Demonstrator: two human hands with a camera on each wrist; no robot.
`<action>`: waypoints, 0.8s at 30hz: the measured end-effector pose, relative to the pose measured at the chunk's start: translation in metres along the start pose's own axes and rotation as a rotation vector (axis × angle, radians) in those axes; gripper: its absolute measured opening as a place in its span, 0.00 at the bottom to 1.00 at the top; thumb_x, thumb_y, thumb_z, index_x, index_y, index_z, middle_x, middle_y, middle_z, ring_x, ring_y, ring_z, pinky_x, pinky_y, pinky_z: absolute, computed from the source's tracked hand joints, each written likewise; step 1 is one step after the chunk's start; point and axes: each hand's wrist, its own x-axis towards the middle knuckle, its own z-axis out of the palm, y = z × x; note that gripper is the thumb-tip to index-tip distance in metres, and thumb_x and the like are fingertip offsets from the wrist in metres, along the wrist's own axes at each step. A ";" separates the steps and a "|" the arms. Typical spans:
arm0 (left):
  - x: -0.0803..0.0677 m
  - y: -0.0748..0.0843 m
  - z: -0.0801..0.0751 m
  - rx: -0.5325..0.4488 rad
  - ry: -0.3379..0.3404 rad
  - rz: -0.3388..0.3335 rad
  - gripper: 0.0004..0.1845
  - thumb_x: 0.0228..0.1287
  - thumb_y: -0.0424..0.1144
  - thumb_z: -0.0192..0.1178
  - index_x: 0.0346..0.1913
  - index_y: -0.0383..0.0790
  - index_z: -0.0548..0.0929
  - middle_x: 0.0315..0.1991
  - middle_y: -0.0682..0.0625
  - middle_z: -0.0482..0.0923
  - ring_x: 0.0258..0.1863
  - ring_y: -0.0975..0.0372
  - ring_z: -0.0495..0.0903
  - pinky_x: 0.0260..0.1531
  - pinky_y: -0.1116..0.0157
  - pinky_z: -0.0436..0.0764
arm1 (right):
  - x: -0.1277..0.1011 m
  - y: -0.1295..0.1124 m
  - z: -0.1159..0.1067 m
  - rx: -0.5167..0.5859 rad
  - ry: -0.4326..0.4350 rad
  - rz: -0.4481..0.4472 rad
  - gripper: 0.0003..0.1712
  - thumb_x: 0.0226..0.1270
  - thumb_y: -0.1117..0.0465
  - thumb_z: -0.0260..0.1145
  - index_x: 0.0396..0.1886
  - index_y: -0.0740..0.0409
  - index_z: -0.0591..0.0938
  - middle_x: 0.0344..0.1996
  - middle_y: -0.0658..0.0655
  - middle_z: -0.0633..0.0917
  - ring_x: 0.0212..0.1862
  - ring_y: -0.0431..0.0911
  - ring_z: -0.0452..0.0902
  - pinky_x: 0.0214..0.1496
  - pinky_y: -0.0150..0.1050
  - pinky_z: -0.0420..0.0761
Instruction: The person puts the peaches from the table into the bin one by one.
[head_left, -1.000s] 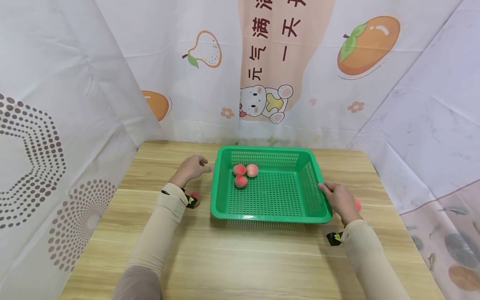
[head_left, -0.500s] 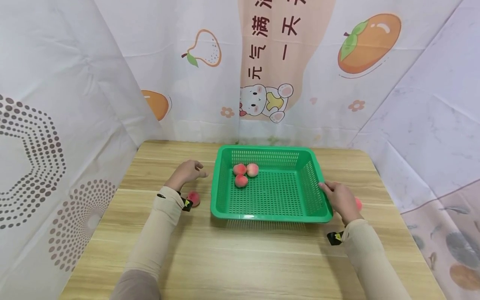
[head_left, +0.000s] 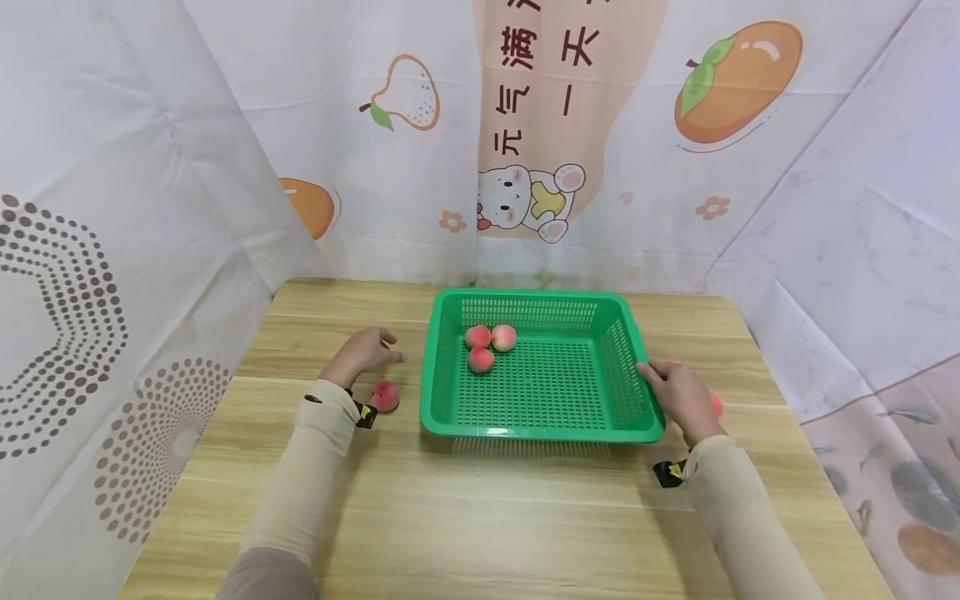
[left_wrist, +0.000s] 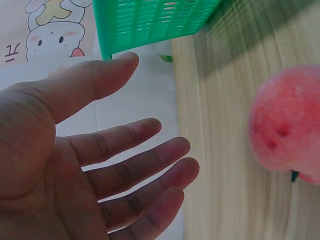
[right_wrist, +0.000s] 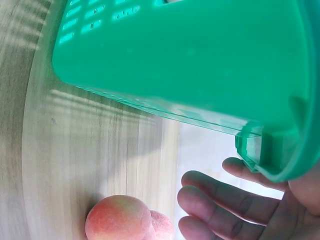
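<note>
A green plastic basket [head_left: 540, 435] stands on the table with three peaches [head_left: 482, 360] in its back left corner. My left hand [head_left: 360, 352] hovers left of the basket, apart from it, fingers loosely spread and holding nothing; the left wrist view shows the bare palm [left_wrist: 30, 165]. Below that wrist lies another peach [head_left: 385, 397] on the table. My right hand [head_left: 681, 398] holds the basket's right rim, thumb over the edge and index finger beneath the handle. Its other fingers [right_wrist: 225, 212] hang free. Two peaches [right_wrist: 117, 220] sit beside it, mostly hidden in the head view.
A wooden table [head_left: 480, 517] bears everything. Behind it hangs a white cloth [head_left: 337, 100] printed with fruit and a cartoon figure. More cloth walls [head_left: 862, 250] close in the left and right sides.
My left hand has drawn away from the basket's left side, leftward and slightly nearer me, uncovering more of the left peach. The right hand and basket have stayed put.
</note>
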 end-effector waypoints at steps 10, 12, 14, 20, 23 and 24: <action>-0.003 -0.013 0.002 0.011 -0.025 -0.032 0.29 0.65 0.46 0.61 0.63 0.30 0.74 0.63 0.33 0.73 0.63 0.41 0.71 0.61 0.45 0.71 | 0.000 0.001 0.000 -0.017 -0.001 -0.010 0.39 0.77 0.38 0.44 0.73 0.63 0.63 0.58 0.71 0.76 0.49 0.57 0.74 0.56 0.58 0.73; -0.005 -0.016 0.003 0.015 -0.038 -0.038 0.29 0.64 0.46 0.62 0.63 0.31 0.74 0.62 0.34 0.74 0.62 0.41 0.72 0.60 0.45 0.71 | 0.000 0.000 0.000 -0.023 -0.002 -0.015 0.39 0.77 0.39 0.44 0.72 0.64 0.63 0.61 0.72 0.74 0.53 0.59 0.74 0.58 0.59 0.72; -0.007 -0.018 0.004 0.016 -0.055 -0.038 0.30 0.62 0.45 0.63 0.63 0.31 0.74 0.62 0.35 0.75 0.61 0.42 0.73 0.60 0.44 0.72 | -0.001 0.000 0.000 -0.020 -0.007 -0.015 0.38 0.77 0.39 0.45 0.72 0.64 0.64 0.64 0.73 0.72 0.56 0.60 0.73 0.59 0.60 0.71; -0.011 -0.022 0.004 0.076 -0.101 -0.038 0.30 0.58 0.44 0.66 0.61 0.32 0.76 0.61 0.34 0.74 0.62 0.41 0.72 0.59 0.43 0.72 | -0.002 0.000 0.000 -0.013 -0.007 -0.010 0.39 0.77 0.39 0.44 0.73 0.63 0.63 0.64 0.73 0.71 0.56 0.60 0.73 0.60 0.60 0.71; -0.012 -0.024 0.004 0.108 -0.118 -0.035 0.29 0.57 0.43 0.66 0.60 0.32 0.77 0.62 0.32 0.73 0.63 0.40 0.71 0.59 0.42 0.72 | -0.002 0.000 -0.001 -0.009 -0.006 -0.006 0.40 0.76 0.37 0.43 0.73 0.63 0.63 0.63 0.73 0.72 0.53 0.59 0.73 0.58 0.59 0.72; -0.012 -0.025 0.004 0.111 -0.123 -0.038 0.28 0.57 0.43 0.66 0.59 0.32 0.77 0.62 0.32 0.73 0.63 0.40 0.71 0.58 0.42 0.72 | -0.001 0.000 -0.001 -0.008 -0.005 -0.006 0.40 0.76 0.37 0.43 0.73 0.63 0.63 0.63 0.73 0.72 0.53 0.58 0.73 0.57 0.59 0.72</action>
